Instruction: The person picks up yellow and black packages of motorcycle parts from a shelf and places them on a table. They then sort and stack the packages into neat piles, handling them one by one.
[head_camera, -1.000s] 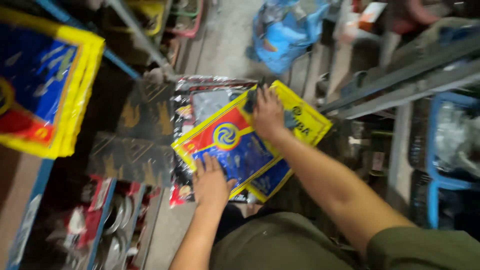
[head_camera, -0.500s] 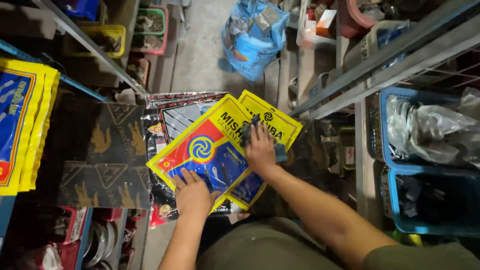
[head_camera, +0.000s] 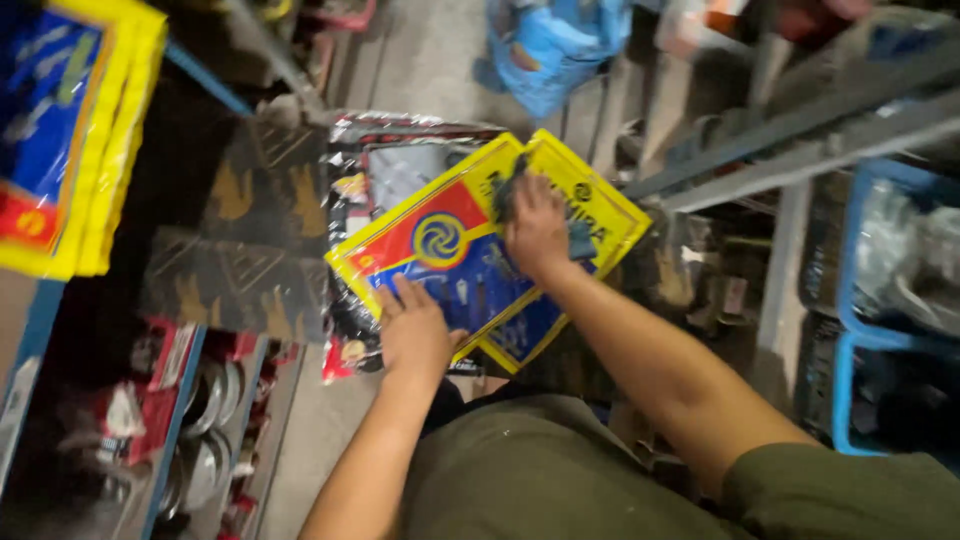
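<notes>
Fingers of the left hand (head_camera: 415, 335) lie spread and flat on the lower edge of the yellow-bordered packet (head_camera: 450, 255), pinning it in place. The right hand's (head_camera: 537, 228) fingers are curled over a dark cloth (head_camera: 580, 240) and press it onto the packet's upper half; whether they pinch the cloth or merely push it cannot be told through the blur.

Head view: the packet, flat with red and blue panels, rests tilted on a stack of similar packets (head_camera: 585, 195), which sit on glossy wrapped goods (head_camera: 400, 165) low between the shelves. Compared with half a second ago, the right hand sits higher on the packet and the cloth has travelled with it, while the left hand has kept its hold at the bottom edge. Judged from this, a wiping stroke is under way across the packet's face, with the upper corner now covered. A blue crate (head_camera: 870, 330) stands on the right-hand shelving, and a yellow stack (head_camera: 110, 150) rests at upper left.
</notes>
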